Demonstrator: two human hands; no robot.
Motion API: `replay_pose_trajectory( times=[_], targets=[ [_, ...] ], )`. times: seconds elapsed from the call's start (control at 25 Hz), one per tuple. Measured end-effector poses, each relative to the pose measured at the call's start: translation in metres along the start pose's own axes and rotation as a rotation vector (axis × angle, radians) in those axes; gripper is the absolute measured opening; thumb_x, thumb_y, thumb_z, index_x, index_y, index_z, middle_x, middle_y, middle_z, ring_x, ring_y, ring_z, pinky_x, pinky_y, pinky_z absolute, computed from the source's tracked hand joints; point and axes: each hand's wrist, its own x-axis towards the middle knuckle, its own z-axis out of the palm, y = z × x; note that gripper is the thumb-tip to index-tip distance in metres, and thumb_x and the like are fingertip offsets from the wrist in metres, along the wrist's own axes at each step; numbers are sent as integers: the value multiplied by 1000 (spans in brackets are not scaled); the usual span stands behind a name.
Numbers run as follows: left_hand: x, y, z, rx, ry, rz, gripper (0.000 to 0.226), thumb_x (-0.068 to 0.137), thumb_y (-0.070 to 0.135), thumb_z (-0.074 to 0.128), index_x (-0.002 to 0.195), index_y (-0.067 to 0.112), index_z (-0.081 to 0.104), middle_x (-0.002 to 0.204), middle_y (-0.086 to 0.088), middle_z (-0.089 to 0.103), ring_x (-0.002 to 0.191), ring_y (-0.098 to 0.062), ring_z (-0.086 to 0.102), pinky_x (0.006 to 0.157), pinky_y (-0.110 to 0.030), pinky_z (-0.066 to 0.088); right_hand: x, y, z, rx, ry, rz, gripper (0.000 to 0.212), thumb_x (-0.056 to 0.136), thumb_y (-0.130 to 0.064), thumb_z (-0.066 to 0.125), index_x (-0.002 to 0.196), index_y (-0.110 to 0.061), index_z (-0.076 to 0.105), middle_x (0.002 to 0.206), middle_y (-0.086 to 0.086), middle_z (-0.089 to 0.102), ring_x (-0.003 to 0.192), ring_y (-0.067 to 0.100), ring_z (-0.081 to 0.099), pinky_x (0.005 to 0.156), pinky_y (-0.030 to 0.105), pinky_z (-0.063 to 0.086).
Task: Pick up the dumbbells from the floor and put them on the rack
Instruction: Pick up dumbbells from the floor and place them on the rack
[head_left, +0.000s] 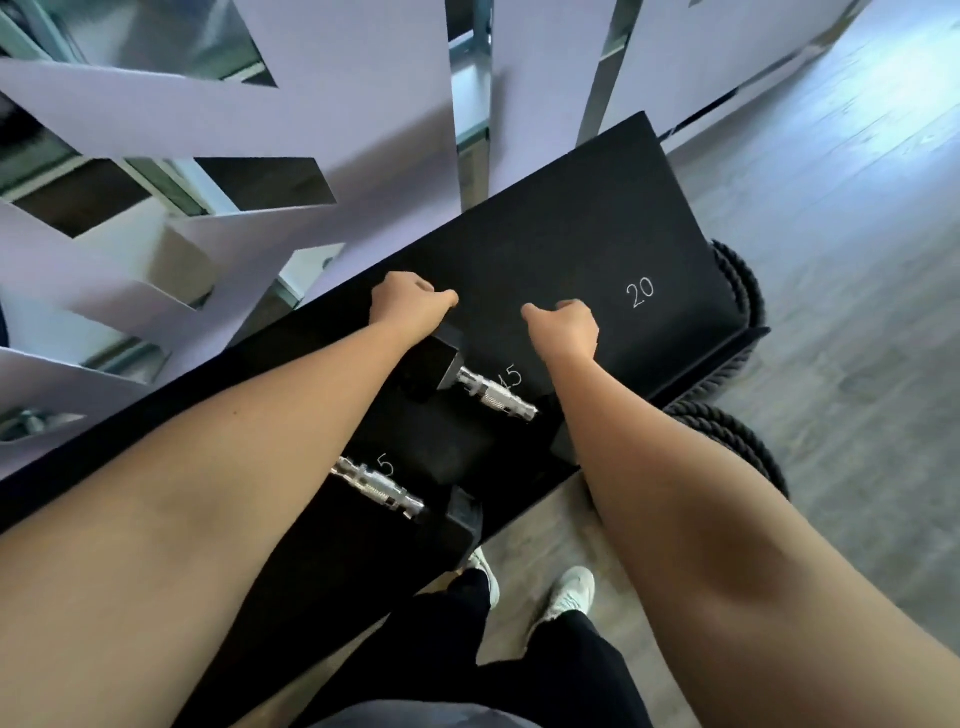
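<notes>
The black sloped rack (571, 234) runs diagonally across the view and carries white numbers, with "20" at its right end. Two black hex dumbbells with chrome handles lie on it. The farther dumbbell (496, 396) lies by a "15" mark, between my forearms. The nearer dumbbell (377, 486) sits close to the rack's front edge, its left head hidden under my left forearm. My left hand (410, 312) is curled into a fist just beyond the farther dumbbell's upper head. My right hand (563, 326) is also fisted over bare shelf left of the "20". Nothing shows in either hand.
Thick black coiled ropes (740, 296) sit at the rack's right end and under it. White panels with angular cut-outs (218, 104) stand behind the rack. Grey wood floor (857, 260) stretches to the right. My feet in white shoes (571, 592) stand at the rack's front.
</notes>
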Motion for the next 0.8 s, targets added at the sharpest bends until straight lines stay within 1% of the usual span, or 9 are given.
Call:
replay_pose_trajectory(
  times=[0.08, 0.12, 0.2, 0.28, 0.4, 0.44, 0.56, 0.68, 0.8],
  targets=[
    [-9, 23, -8, 15, 58, 123, 29, 79, 41, 73, 97, 19, 67, 101, 2, 65, 95, -16, 59, 75, -26, 42, -6, -38, -3, -10, 13, -172, 57, 84, -38, 66, 134, -13, 54, 132, 6, 58, 117, 24, 57, 81, 29, 40],
    [-16, 30, -11, 23, 99, 167, 31, 79, 42, 72, 99, 18, 67, 102, 0, 66, 95, -18, 60, 75, -26, 43, -12, -51, -5, -19, 18, -245, 57, 85, -39, 66, 135, -14, 54, 132, 6, 58, 117, 23, 56, 82, 30, 40],
    [-27, 42, -20, 38, 179, 231, 35, 80, 46, 69, 100, 17, 67, 102, -3, 68, 94, -22, 63, 74, -27, 43, -23, -70, -11, -73, 28, -367, 56, 86, -39, 65, 135, -14, 53, 133, 6, 57, 120, 24, 54, 90, 34, 44],
    [-42, 49, -35, 68, 260, 310, 40, 82, 48, 66, 107, 16, 66, 102, -7, 69, 95, -27, 63, 73, -29, 43, -40, -83, -24, -122, 40, -492, 57, 86, -39, 64, 136, -14, 52, 134, 8, 56, 124, 27, 50, 99, 39, 43],
    [-75, 66, -64, 90, 373, 424, 50, 85, 52, 64, 119, 14, 61, 112, -11, 68, 103, -30, 63, 80, -33, 48, -70, -105, -57, -192, 75, -702, 57, 87, -37, 63, 137, -13, 51, 134, 11, 56, 126, 31, 47, 101, 42, 41],
    [-87, 70, -73, 97, 412, 457, 53, 85, 53, 64, 122, 15, 59, 115, -11, 66, 105, -30, 62, 83, -35, 49, -79, -110, -69, -218, 87, -766, 58, 87, -37, 62, 138, -14, 49, 135, 11, 55, 126, 32, 47, 101, 42, 40],
    [-127, 78, -96, 113, 516, 549, 59, 86, 55, 62, 127, 13, 55, 122, -14, 62, 110, -32, 58, 86, -37, 46, -107, -121, -105, -286, 131, -924, 63, 87, -38, 63, 143, -16, 43, 142, 11, 51, 128, 33, 44, 103, 43, 37],
    [-180, 83, -116, 208, 661, 632, 65, 88, 56, 58, 135, 13, 50, 130, -15, 58, 118, -35, 53, 95, -44, 45, -142, -126, -139, -342, 187, -1125, 71, 89, -45, 62, 148, -18, 34, 149, 11, 42, 132, 36, 38, 108, 47, 36],
    [-230, 76, -131, 282, 806, 651, 70, 88, 60, 55, 141, 17, 44, 138, -12, 52, 124, -32, 49, 99, -46, 42, -173, -129, -157, -365, 235, -1329, 77, 89, -52, 60, 152, -20, 28, 156, 13, 32, 138, 37, 31, 112, 50, 30]
  ],
)
